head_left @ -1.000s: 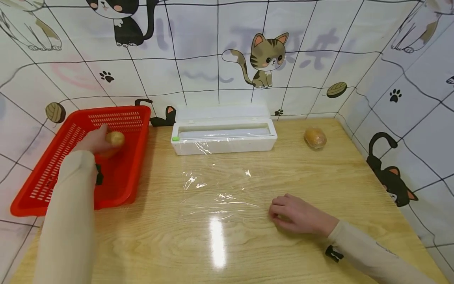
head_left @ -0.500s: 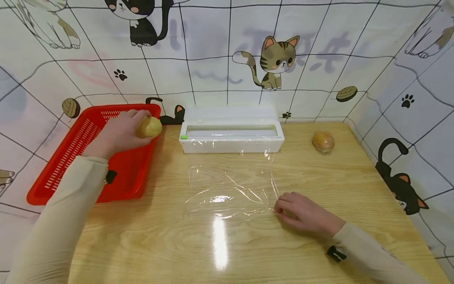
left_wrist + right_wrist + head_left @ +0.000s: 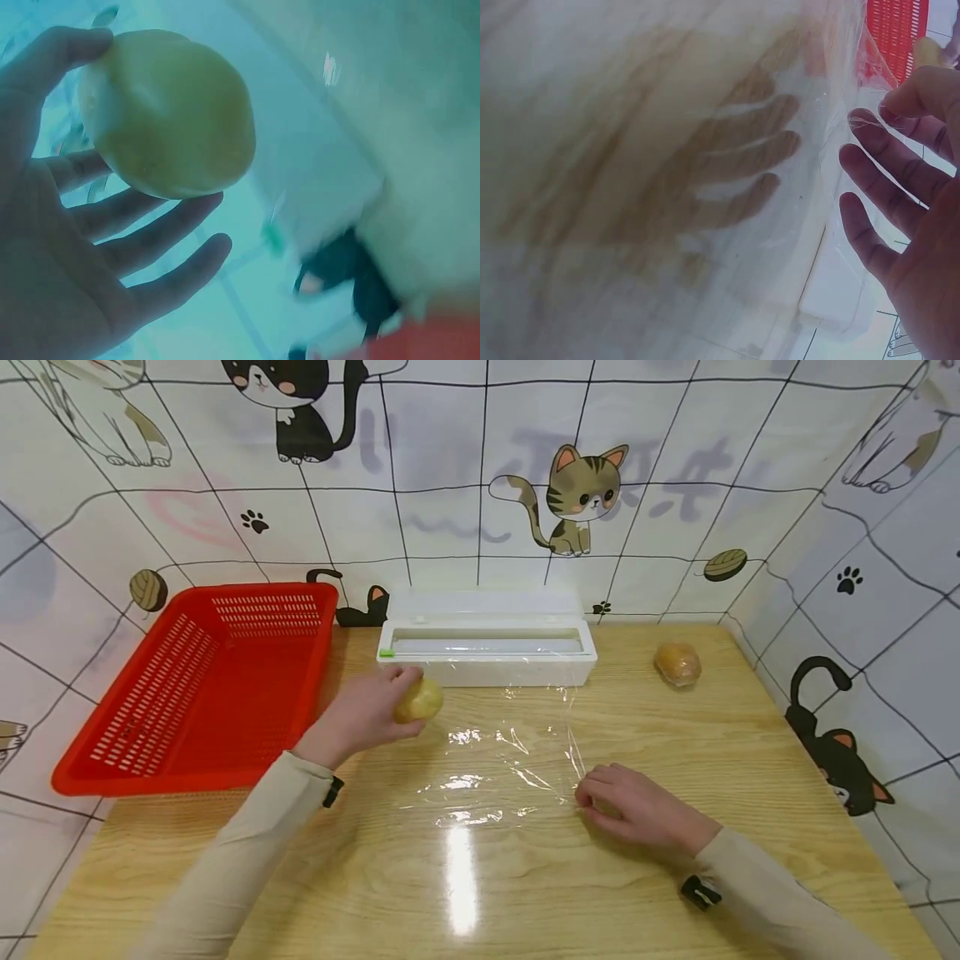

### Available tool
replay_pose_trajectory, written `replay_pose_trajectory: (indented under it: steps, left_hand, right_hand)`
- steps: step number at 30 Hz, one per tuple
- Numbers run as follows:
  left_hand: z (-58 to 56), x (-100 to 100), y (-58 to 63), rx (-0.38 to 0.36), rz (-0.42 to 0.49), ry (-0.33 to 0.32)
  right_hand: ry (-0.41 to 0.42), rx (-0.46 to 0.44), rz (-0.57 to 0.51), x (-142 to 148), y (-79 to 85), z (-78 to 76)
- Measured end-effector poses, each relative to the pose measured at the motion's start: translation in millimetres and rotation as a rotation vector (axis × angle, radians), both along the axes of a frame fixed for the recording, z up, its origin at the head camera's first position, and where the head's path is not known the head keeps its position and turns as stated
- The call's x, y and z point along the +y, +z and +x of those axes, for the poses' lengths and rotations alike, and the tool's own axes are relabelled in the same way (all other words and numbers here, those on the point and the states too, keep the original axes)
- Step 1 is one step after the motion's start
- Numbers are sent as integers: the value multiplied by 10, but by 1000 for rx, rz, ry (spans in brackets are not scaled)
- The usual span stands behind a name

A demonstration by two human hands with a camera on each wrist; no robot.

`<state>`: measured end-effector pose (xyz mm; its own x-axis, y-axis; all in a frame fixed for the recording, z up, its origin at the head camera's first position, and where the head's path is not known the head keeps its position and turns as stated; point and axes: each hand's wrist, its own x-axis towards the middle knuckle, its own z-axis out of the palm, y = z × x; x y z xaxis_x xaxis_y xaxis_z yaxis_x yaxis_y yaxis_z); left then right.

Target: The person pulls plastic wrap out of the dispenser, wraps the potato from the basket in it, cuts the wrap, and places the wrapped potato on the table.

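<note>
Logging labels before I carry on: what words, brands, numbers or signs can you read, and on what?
No text is readable.
Wall covering: faint grey character-like marks, too blurred to read.
Black wrist device: any marking is too small to read.
White film box, red basket, round yellow item: no lettering visible.

The table (image 3: 750, 760) bears a basket (image 3: 217, 693), white box (image 3: 487, 674), film (image 3: 483, 752) and wrapped ball (image 3: 678, 664).

On the table (image 3: 750, 760), the basket (image 3: 232, 693) stood left of the box (image 3: 517, 674). The film (image 3: 495, 777) lay before this box, and a wrapped item (image 3: 678, 663) to its right. The left hand (image 3: 367, 712), with a round item (image 3: 423, 699), was before the box; the right hand (image 3: 641, 810), at the film's right edge.
</note>
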<state>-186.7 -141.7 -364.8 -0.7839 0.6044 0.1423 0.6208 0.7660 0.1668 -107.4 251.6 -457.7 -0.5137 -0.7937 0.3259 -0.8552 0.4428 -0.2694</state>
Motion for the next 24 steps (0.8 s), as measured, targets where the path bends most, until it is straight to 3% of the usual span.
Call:
replay_pose_trajectory:
  steps: [5, 9, 18, 24]
  left_hand:
    - [60, 387, -249, -58, -111, -43]
    - [80, 654, -369, -80, -184, -85]
    - [92, 1013, -306, -105, -225, -102]
    - [114, 1158, -394, 35, -309, -137]
  right_hand:
    - [-5, -3, 22, -20, -4, -19]
    - [0, -9, 21, -26, 6, -20]
    - [2, -30, 26, -42, 11, -17]
    - [1, -58, 33, -57, 6, -19]
